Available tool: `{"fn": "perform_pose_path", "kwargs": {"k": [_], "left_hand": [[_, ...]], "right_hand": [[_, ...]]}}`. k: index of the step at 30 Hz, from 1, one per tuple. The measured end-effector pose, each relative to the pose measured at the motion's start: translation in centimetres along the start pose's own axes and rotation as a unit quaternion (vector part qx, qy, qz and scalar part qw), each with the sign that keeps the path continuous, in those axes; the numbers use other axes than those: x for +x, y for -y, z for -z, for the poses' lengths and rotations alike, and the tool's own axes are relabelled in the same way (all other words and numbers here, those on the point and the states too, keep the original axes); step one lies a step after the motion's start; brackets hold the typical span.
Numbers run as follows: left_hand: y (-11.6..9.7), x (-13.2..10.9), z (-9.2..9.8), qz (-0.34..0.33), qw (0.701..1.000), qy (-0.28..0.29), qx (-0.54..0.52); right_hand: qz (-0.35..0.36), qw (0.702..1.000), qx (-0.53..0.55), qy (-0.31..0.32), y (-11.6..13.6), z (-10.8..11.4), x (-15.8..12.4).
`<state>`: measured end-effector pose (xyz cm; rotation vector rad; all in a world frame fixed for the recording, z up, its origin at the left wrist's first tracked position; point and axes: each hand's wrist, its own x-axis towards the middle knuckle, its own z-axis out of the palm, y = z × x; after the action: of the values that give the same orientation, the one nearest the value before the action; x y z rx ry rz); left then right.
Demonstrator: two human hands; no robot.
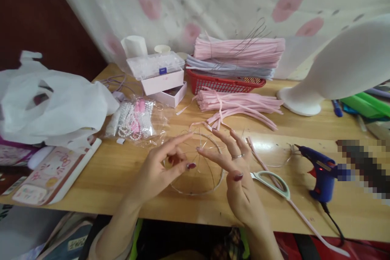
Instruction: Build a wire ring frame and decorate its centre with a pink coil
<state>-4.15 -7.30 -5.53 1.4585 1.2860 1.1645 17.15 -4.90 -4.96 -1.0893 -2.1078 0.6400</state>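
A round hoop of thin wire (pixel 199 193) with fine spokes meeting near its middle lies at the front of the wooden table. Over its left side is my left hand (pixel 164 162), index finger stretched out and thumb apart from it. My right hand (pixel 239 166) hovers at the hoop's right side with its fingers spread. Its index fingertip is close to where the spokes cross; whether it touches them I cannot tell. Nothing shows in either hand. Just right of my right hand are scissors with a pale green handle (pixel 284 180), their blades mostly hidden.
A blue glue gun (pixel 323 176) with a lit red light stands at right. Behind the hoop are pink pipe cleaners (pixel 237 103) and a red basket (pixel 225 83). Bagged pearl strings (pixel 138 118), a white plastic bag (pixel 55 101) and a white mannequin stand (pixel 319 77) flank them.
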Motion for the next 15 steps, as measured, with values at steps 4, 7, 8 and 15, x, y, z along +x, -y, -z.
{"fn": "perform_pose_path", "kwargs": {"k": [4, 7, 8, 15], "left_hand": [[-0.1, 0.3, 0.5, 0.075, 0.995, 0.057, -0.031], [-0.2, 0.5, 0.7, 0.083, 0.994, 0.059, -0.026], [-0.1, 0.5, 0.8, 0.083, 0.995, 0.057, -0.023], [-0.1, 0.1, 0.8, 0.075, 0.995, 0.066, -0.025]], "right_hand": [[0.010, 1.000, -0.009, 0.004, -0.1, 0.0, -0.2], [0.024, 1.000, -0.015, 0.004, -0.4, -0.1, -0.4], [0.024, 1.000, -0.012, 0.002, -0.4, 0.0, -0.5], [0.039, 0.998, -0.033, -0.038, 0.4, 1.4, -1.0]]}}
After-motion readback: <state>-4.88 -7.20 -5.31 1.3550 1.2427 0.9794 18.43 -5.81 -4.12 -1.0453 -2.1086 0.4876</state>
